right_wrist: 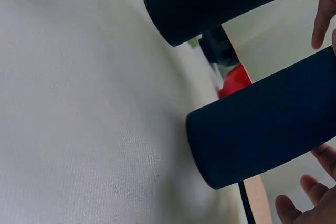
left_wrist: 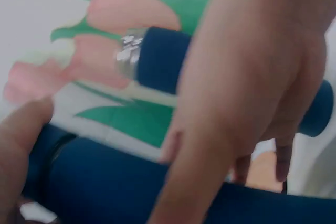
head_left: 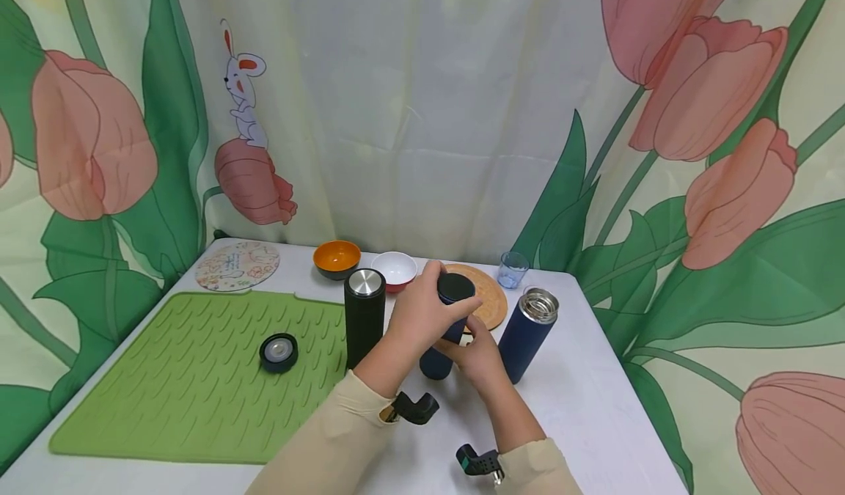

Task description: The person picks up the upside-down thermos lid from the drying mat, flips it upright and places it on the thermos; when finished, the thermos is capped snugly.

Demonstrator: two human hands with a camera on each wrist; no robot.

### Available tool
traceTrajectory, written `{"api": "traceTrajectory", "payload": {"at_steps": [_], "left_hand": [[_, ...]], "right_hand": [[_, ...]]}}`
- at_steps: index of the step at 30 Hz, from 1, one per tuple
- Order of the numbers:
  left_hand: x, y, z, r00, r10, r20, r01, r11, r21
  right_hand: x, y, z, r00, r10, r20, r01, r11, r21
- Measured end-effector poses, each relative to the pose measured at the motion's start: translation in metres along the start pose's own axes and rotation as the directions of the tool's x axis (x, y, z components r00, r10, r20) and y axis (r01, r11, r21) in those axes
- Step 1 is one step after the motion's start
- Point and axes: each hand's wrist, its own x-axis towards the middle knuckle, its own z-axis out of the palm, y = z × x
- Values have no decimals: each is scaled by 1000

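Note:
A dark blue thermos (head_left: 436, 364) with its lid on is between both hands, slightly tilted. My left hand (head_left: 417, 312) grips it around the lid at the top. Lower down, my right hand (head_left: 480, 357) holds the body, its thumb crossing the front in the left wrist view; some of its fingers (right_wrist: 310, 195) are spread away from the wall in the right wrist view. A second blue thermos (head_left: 524, 341) stands uncovered to the right, its steel mouth showing. Left of the hands stands a black thermos (head_left: 364, 323) with a silver top.
A black lid (head_left: 279, 353) lies on the green mat (head_left: 191, 378) at left. Along the back are a round patterned mat (head_left: 238, 266), an orange bowl (head_left: 337, 256), a white-and-red bowl (head_left: 394, 266), a round wooden board (head_left: 490, 293) and a clear glass (head_left: 512, 270).

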Motion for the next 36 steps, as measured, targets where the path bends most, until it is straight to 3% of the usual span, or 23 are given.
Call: {"api": "traceTrajectory", "payload": {"at_steps": [4, 7, 9, 13, 16, 18, 21, 24, 26, 28, 30, 33, 36], "left_hand": [[6, -10, -17, 983, 52, 175, -37, 995, -89], [6, -12, -23, 972, 45, 232, -17, 992, -122], [3, -8, -20, 979, -1, 202, 21, 995, -98], [-4, 6, -3, 997, -70, 42, 70, 997, 19], [-6, 10, 7, 997, -52, -62, 58, 993, 104], [-5, 7, 8, 997, -25, -76, 34, 991, 126], [-1, 1, -2, 1000, 23, 18, -24, 997, 76], [3, -4, -19, 979, 73, 189, -68, 997, -31], [4, -6, -27, 961, 82, 265, -60, 994, -91], [4, -5, -29, 958, 63, 280, -34, 993, -109], [1, -2, -25, 970, 13, 243, 9, 996, -92], [-3, 4, -13, 989, -65, 134, 72, 996, -51], [-4, 7, -2, 996, -88, 16, 87, 996, 6]], "right_hand": [[0, 0, 1, 1000, -20, 8, 20, 1000, 24], [-1, 0, 1, 1000, -7, 16, 7, 1000, 19], [-1, -1, 1, 1000, 16, 21, -16, 1000, 2], [-1, -1, 1, 1000, 18, 8, -18, 1000, -25], [-1, -1, 1, 1000, 0, -6, 0, 1000, -7], [-2, -2, 1, 1000, -1, -6, 1, 1000, 9], [-2, -2, 1, 1000, 6, 2, -6, 1000, 12], [-2, -3, 0, 1000, 7, 1, -7, 1000, 7], [-2, -3, 0, 1000, 7, 4, -7, 1000, -4], [-1, -4, 0, 1000, 17, 7, -17, 1000, -16], [-2, -5, 1, 999, 37, 9, -37, 999, -27], [-2, -5, 1, 999, 48, 3, -48, 998, -39], [-2, -6, 3, 999, 35, -9, -36, 999, -20]]}}
